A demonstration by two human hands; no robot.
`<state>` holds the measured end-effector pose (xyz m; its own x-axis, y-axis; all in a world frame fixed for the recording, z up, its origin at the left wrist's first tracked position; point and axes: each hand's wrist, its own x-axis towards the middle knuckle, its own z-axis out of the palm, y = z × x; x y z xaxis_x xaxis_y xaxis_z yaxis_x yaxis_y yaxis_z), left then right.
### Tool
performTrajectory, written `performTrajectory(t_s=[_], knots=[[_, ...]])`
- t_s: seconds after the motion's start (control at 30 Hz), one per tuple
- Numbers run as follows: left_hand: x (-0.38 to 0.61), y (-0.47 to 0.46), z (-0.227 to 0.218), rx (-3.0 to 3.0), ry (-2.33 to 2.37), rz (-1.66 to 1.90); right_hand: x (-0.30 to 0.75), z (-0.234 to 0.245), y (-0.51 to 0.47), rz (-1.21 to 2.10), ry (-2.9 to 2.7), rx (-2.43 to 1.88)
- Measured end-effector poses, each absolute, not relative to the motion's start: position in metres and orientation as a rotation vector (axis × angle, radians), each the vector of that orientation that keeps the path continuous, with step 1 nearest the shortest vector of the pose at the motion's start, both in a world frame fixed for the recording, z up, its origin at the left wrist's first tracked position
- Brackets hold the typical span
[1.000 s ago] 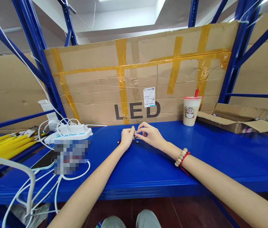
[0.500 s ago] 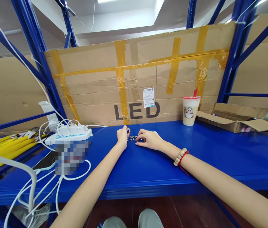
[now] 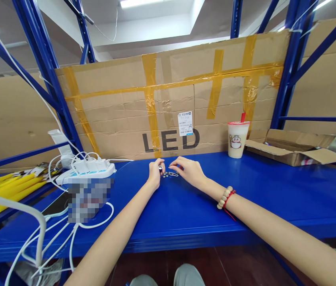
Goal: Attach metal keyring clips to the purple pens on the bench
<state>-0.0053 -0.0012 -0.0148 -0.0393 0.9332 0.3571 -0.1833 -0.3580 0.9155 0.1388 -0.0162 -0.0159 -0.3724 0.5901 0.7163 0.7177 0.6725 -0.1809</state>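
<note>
On the blue shelf, close fingerwork over small metallic parts

Near the middle of that shelf, the parts lie in a loose cluster. At nine o'clock from them, the left hand has its fingers curled closed around a shiny piece, part of which shows. At three o'clock is the right hand, thumb and fingertips brought nearly together close by the cluster; I cannot tell whether anything sits in that pinch.

To handle these well, I judge, the left hand should hold its piece steady, exposed side toward three o'clock, within easy reach of the right fingertips. Each part is best taken singly, by its edges, with light pressure and low over the surface, as bits this small could roll away. The cup, at two o'clock, stands well apart.
</note>
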Motion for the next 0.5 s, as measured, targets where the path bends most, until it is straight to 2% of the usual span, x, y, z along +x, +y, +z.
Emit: performTrajectory(t_s=[0.3,0.5], knots=[[0.0013,-0.0098,-0.0165,1.378,1.06,1.469,0.1365,-0.0198,-0.0166,-0.347,-2.016,-0.684],[0.0026,-0.0083,-0.0182,1.325,1.05,1.431,0.1363,-0.0214,-0.0133,-0.259,-2.055,-0.686]])
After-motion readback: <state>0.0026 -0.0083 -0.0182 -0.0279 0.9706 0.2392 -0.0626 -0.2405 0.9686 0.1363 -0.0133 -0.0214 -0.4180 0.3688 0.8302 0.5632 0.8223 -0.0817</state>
